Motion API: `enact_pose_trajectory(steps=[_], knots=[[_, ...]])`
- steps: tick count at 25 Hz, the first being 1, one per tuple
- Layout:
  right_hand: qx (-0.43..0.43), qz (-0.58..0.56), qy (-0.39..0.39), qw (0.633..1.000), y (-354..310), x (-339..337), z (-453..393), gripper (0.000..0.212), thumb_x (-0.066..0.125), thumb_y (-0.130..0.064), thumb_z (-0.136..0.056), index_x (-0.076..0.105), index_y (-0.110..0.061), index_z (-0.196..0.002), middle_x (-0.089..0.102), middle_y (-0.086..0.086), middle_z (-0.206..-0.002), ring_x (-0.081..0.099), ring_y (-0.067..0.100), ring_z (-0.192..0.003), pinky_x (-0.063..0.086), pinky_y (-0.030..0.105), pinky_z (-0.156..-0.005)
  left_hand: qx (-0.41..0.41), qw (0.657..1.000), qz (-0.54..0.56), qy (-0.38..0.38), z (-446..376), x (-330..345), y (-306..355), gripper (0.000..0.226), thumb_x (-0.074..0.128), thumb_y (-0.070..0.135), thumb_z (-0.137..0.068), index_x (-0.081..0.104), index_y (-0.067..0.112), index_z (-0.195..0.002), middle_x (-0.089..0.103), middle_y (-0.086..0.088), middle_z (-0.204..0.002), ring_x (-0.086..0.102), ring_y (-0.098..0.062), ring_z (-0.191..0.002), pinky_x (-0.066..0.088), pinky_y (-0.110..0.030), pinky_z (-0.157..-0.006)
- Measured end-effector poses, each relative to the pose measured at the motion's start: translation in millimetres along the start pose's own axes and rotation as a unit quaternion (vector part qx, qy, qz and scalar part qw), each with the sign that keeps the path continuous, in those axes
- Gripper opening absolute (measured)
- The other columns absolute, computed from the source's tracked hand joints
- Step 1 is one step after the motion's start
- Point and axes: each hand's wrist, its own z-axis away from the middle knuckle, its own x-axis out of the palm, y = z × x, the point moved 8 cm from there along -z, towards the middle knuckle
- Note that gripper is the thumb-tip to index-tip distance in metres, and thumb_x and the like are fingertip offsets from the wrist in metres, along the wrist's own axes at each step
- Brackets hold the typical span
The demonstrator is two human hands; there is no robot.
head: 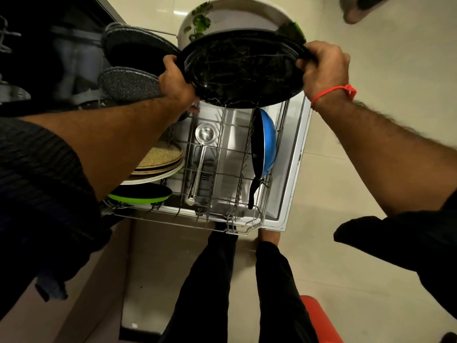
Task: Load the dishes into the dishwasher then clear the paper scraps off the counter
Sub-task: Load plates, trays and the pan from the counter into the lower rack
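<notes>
A large black marbled plate (pixel 243 70) hangs over the pulled-out dishwasher rack (pixel 223 219). My left hand (pixel 176 82) grips its left rim and my right hand (pixel 324 68) grips its right rim. Behind it stands a white plate with green leaves (pixel 222 18); whether I hold that one too I cannot tell. The rack holds a blue pan (pixel 265 142) on edge, a steel ladle (pixel 201 154), a stack of woven and white plates (pixel 160 162) and a green plate (pixel 141 195). Dark speckled plates (pixel 128 82) stand at the rack's back left.
The open dishwasher door (pixel 293 167) lies flat under the rack. My legs (pixel 237 280) stand right at its front edge on the pale tiled floor (pixel 371 169). A red object (pixel 319 318) is by my right leg. The dark dishwasher interior (pixel 57 58) is at upper left.
</notes>
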Motion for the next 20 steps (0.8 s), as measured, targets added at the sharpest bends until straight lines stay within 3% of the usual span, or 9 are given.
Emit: enact_pose_trajectory(steps=[2,3,6,7,8,11,14,17,20], knots=[[0.031,0.020,-0.010,0.999,2,4,-7,0.045,0.044,-0.004,-0.079,0.073,-0.019,-0.110,0.069,0.008,-0.104,0.060,0.024,-0.101,0.041,0.009,-0.088,0.024,0.998,-0.052,0.015,-3,-2,-2,0.064,0.063,0.011,-0.092,0.032,0.019,-0.147,0.055,-0.013,-0.134,0.064,-0.031,-0.110,0.061,-0.049,-0.080],[0.042,0.016,-0.019,0.999,1,6,-6,0.045,0.045,-0.006,-0.080,0.073,-0.021,-0.111,0.068,0.008,-0.109,0.061,0.023,-0.099,0.041,0.006,-0.088,0.026,0.998,-0.046,0.024,-7,-3,-4,0.064,0.065,0.009,-0.090,0.035,0.019,-0.146,0.056,-0.010,-0.132,0.063,-0.029,-0.111,0.060,-0.047,-0.084],[0.007,0.029,-0.037,0.999,-6,7,11,0.038,0.051,-0.016,-0.087,0.070,-0.029,-0.117,0.069,0.005,-0.114,0.058,0.024,-0.109,0.040,0.018,-0.089,0.033,0.998,0.003,0.046,-10,-9,-7,0.041,0.060,0.002,-0.091,0.054,0.015,-0.129,0.060,0.002,-0.108,0.063,-0.019,-0.098,0.058,-0.023,-0.076],[-0.015,0.051,-0.024,0.998,-10,2,18,0.036,0.052,-0.018,-0.090,0.069,-0.030,-0.118,0.070,0.000,-0.113,0.056,0.023,-0.112,0.036,0.019,-0.085,0.053,0.996,-0.009,0.065,-8,-14,-2,0.036,0.060,0.001,-0.091,0.058,0.014,-0.124,0.060,0.002,-0.107,0.060,-0.014,-0.097,0.050,-0.008,-0.070],[-0.044,0.059,0.006,0.997,-15,-6,23,0.034,0.052,-0.020,-0.090,0.069,-0.030,-0.117,0.070,-0.004,-0.112,0.057,0.020,-0.111,0.034,0.018,-0.081,0.085,0.992,-0.029,0.089,-3,-18,5,0.033,0.060,0.001,-0.091,0.058,0.012,-0.122,0.061,0.002,-0.109,0.058,-0.010,-0.098,0.044,-0.003,-0.068],[-0.117,0.025,0.099,0.988,-26,-33,29,0.030,0.050,-0.021,-0.086,0.072,-0.023,-0.108,0.070,-0.004,-0.100,0.062,0.017,-0.097,0.033,0.009,-0.076,0.202,0.971,-0.010,0.127,12,-24,37,0.026,0.054,0.003,-0.095,0.055,0.003,-0.121,0.062,0.000,-0.108,0.057,-0.006,-0.095,0.047,-0.008,-0.073],[-0.118,0.000,0.117,0.986,-28,-39,29,0.029,0.051,-0.018,-0.085,0.072,-0.020,-0.105,0.070,-0.001,-0.095,0.062,0.016,-0.093,0.033,0.003,-0.076,0.198,0.973,0.006,0.117,5,-25,53,0.027,0.046,0.003,-0.095,0.052,0.004,-0.121,0.062,-0.001,-0.108,0.058,-0.007,-0.093,0.051,-0.013,-0.076],[-0.121,0.013,0.111,0.986,-32,-36,29,0.030,0.052,-0.018,-0.085,0.073,-0.021,-0.106,0.071,-0.002,-0.095,0.063,0.018,-0.093,0.041,0.015,-0.079,0.154,0.980,-0.005,0.124,-3,-24,57,0.029,0.043,-0.004,-0.094,0.051,0.012,-0.117,0.057,0.006,-0.104,0.052,0.003,-0.086,0.046,-0.004,-0.072],[-0.135,0.009,0.119,0.984,-31,-37,34,0.030,0.051,-0.016,-0.086,0.073,-0.018,-0.107,0.071,-0.001,-0.095,0.064,0.019,-0.092,0.045,0.020,-0.082,0.200,0.966,-0.066,0.147,-1,-23,65,0.022,0.040,-0.004,-0.098,0.050,0.014,-0.107,0.057,0.007,-0.094,0.054,0.010,-0.073,0.047,-0.006,-0.068]])
